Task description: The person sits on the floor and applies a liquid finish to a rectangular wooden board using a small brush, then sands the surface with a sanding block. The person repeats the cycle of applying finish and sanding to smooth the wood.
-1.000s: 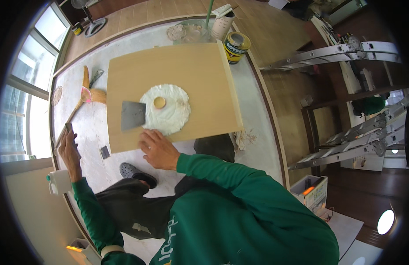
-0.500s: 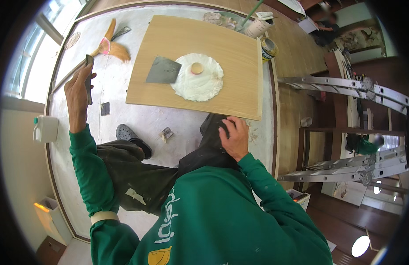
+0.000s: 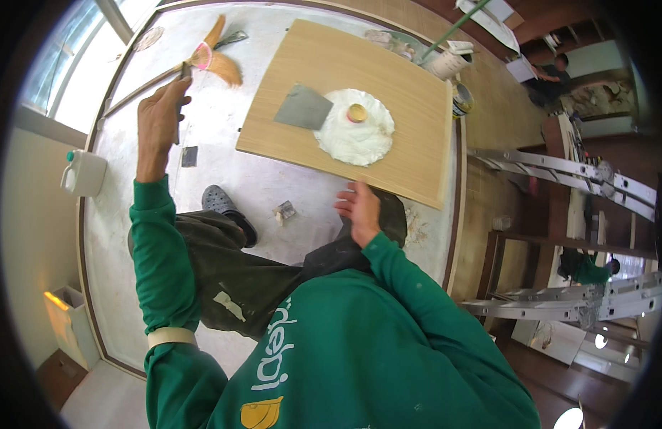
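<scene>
My left hand (image 3: 158,118), raised on the left above the floor, is closed around a thin, flat dark-grey tool (image 3: 179,121) seen nearly edge-on; its exact kind is unclear. My right hand (image 3: 363,211) hovers over my knee with fingers apart and nothing in them, close to the near edge of a light wooden board (image 3: 273,79). A round, flattened white mass (image 3: 356,143) lies on the board, with a small round tan piece (image 3: 356,113) at its middle. One corner of a grey square sheet (image 3: 302,106) meets the mass on its left.
A straw broom (image 3: 220,64) lies on the floor at far left, near a white jug (image 3: 84,173). Cans and a bucket (image 3: 461,99) stand behind the board. Ladders (image 3: 560,168) are at right. Two other people (image 3: 552,75) are farther off at right.
My right hand has lifted off my knee and its fingers have spread. The left hand still grips the flat tool. The whole view has shifted, with the board now farther right.
</scene>
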`<act>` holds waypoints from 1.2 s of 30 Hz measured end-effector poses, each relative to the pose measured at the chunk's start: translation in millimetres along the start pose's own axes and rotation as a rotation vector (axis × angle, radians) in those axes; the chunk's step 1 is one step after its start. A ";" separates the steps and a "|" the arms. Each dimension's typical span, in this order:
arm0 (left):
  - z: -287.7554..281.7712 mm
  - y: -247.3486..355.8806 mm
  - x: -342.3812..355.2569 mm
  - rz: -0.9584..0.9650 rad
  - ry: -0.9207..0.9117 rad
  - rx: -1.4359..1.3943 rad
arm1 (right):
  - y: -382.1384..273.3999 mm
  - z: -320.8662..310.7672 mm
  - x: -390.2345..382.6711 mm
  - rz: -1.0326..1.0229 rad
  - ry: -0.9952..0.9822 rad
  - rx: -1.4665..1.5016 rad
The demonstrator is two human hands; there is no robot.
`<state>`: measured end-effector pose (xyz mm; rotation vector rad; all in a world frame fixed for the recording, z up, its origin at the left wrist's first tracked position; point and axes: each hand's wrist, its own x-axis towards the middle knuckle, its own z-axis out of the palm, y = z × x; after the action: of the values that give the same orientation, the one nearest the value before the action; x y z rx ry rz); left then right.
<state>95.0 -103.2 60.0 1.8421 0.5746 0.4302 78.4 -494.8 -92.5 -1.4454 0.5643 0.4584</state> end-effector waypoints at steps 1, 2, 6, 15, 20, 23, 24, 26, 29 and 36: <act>0.6 -7.5 3.6 0.015 0.004 -0.023 | -0.4 13.1 -3.4 -0.013 -0.066 -0.034; -4.0 -15.2 7.3 0.042 0.007 -0.042 | -3.1 26.3 -7.8 -0.030 -0.131 -0.068; -11.4 -26.9 14.9 0.020 -0.001 0.002 | -8.5 30.4 -4.2 -0.016 -0.238 -0.047; -2.6 -16.8 10.8 0.006 0.021 0.089 | -19.0 -94.8 -1.7 -0.034 -0.039 -0.024; 0.5 -16.9 6.3 0.051 -0.018 0.084 | -19.2 -147.9 -1.5 -0.043 0.083 0.018; -3.5 -32.8 15.5 0.011 -0.015 0.112 | -21.3 -165.5 -3.1 -0.052 0.147 0.074; -5.7 -35.9 17.2 0.028 -0.026 0.106 | -22.0 -169.3 -3.1 -0.057 0.164 0.096; -5.6 -39.9 19.0 0.032 -0.027 0.130 | -20.8 -183.5 -0.8 -0.063 0.188 0.128; -7.0 -41.7 18.5 0.041 -0.038 0.136 | -20.5 -187.6 -1.0 -0.066 0.189 0.114; -3.8 -47.9 23.6 0.009 -0.066 0.140 | -22.6 -183.1 4.8 -0.048 0.205 0.115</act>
<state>103.6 -73.3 16.4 1.9855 0.5636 0.3403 80.7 -679.2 -84.3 -1.4012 0.7062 0.2368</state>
